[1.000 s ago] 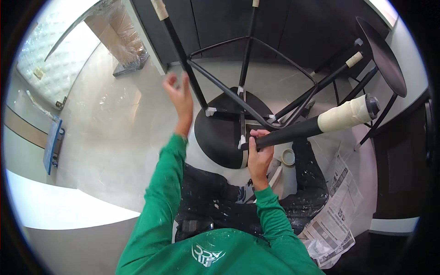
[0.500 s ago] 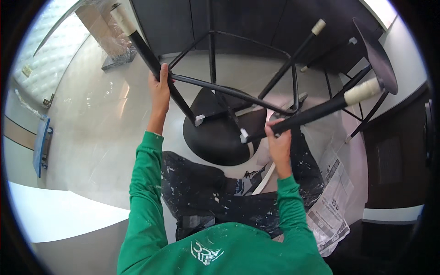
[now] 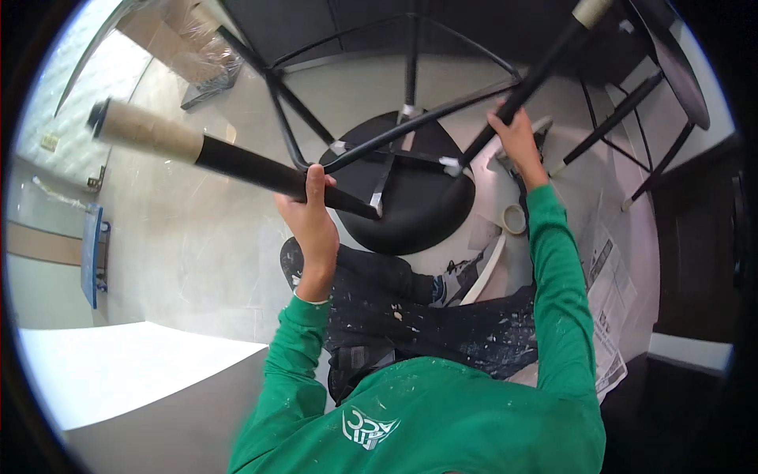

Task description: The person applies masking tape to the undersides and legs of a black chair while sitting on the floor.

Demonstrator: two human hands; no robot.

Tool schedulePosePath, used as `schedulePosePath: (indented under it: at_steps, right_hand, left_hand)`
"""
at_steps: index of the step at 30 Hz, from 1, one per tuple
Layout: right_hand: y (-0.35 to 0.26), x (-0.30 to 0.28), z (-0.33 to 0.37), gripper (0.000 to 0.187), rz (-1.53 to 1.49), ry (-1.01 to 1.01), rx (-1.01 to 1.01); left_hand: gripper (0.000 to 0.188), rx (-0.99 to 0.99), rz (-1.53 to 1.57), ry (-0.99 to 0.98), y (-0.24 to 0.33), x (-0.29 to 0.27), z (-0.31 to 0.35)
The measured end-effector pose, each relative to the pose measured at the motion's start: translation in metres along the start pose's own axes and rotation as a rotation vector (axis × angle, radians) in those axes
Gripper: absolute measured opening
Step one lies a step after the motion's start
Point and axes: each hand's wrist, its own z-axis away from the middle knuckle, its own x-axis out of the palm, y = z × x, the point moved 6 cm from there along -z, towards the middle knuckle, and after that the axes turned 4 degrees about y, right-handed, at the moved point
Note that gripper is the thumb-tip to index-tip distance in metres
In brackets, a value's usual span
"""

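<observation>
A black stool or chair stands upside down before me, its round seat [image 3: 414, 229] on the floor and its legs pointing up. The end of the near left leg [image 3: 245, 164] is wrapped in tan tape [image 3: 150, 130]. My left hand [image 3: 310, 225] is closed round that leg, close to the footrest bar [image 3: 379, 142]. My right hand [image 3: 519, 138] grips the right leg [image 3: 545, 67], which also has a tan-wrapped end. Whitish patches mark where the legs meet the seat frame. Some fingers are hidden behind the legs.
A roll of tape [image 3: 514, 220] lies on the floor right of my shoe [image 3: 458, 280]. Newspaper sheets [image 3: 608, 300] spread at the right. Another black chair [image 3: 671, 63] stands far right. A plastic-wrapped carton [image 3: 174, 47] and a blue trolley [image 3: 92, 257] are at the left.
The upturned stool has turned counterclockwise, its held legs swinging round with my hands. My left hand came lower and nearer; my right hand went farther away. The tape roll has come into sight.
</observation>
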Motion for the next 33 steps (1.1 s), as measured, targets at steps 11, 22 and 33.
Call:
schedulePosePath:
  at_steps: [11, 22, 33]
  right_hand:
    - [0.174, -0.023, 0.090, 0.059, 0.145, -0.213, 0.389]
    - [0.180, 0.018, 0.203, 0.089, 1.030, -0.663, 0.093]
    - [0.207, -0.016, 0.187, 0.056, 0.500, -0.737, 0.301]
  left_hand:
    - [0.043, 0.158, -0.124, -0.255, -0.015, 0.017, 0.049]
    - [0.032, 0.037, -0.711, -0.079, -0.051, -0.121, 0.044]
    - [0.032, -0.028, -0.911, 0.077, -0.075, -0.190, 0.053]
